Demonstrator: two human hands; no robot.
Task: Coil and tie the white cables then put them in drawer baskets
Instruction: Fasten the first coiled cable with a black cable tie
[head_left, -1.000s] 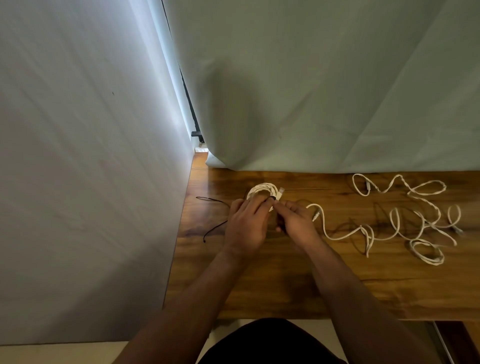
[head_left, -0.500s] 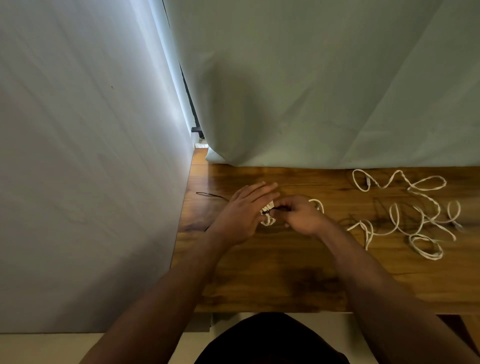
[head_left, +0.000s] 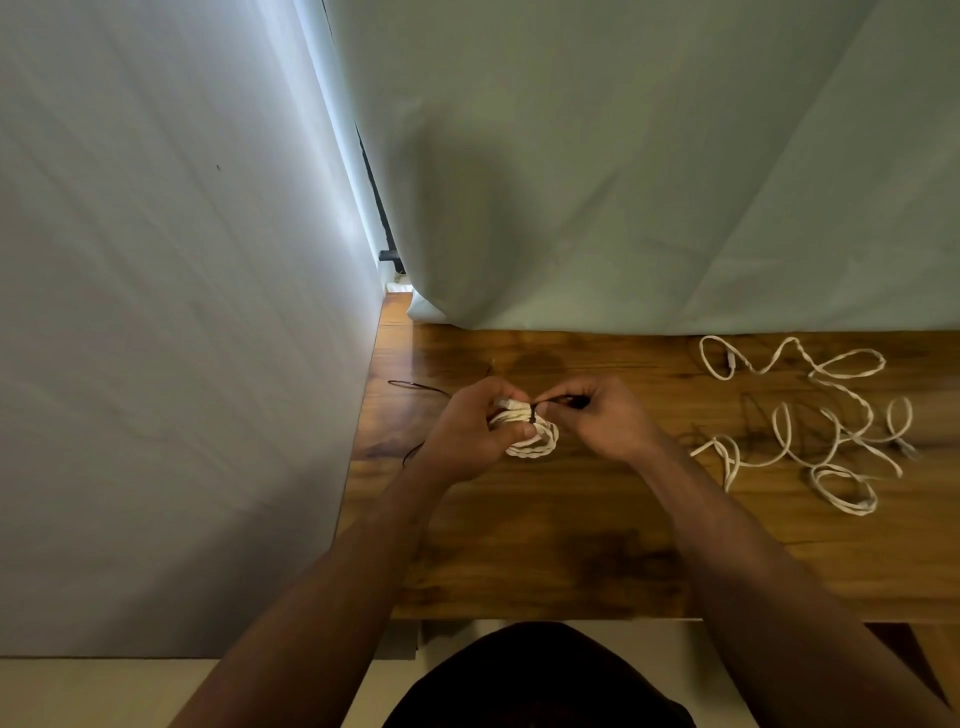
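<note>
A coiled white cable (head_left: 537, 441) is squeezed into a small bundle just above the wooden table (head_left: 545, 545). My left hand (head_left: 467, 431) grips the bundle from the left, thumb across its strands. A thin black tie (head_left: 556, 401) wraps around the coil's top. My right hand (head_left: 602, 415) pinches the free end of that tie and holds it out to the right. Several loose white cables (head_left: 810, 426) lie tangled on the table at the right.
Another black tie (head_left: 415, 387) lies on the table left of my hands. Pale curtains hang along the left side (head_left: 182, 312) and behind the table (head_left: 623, 182). The table's front edge is near my body.
The coil went from a flat open loop on the table to a squeezed bundle in my left hand. The black tie now circles it, and my right hand has drawn its end rightward.
</note>
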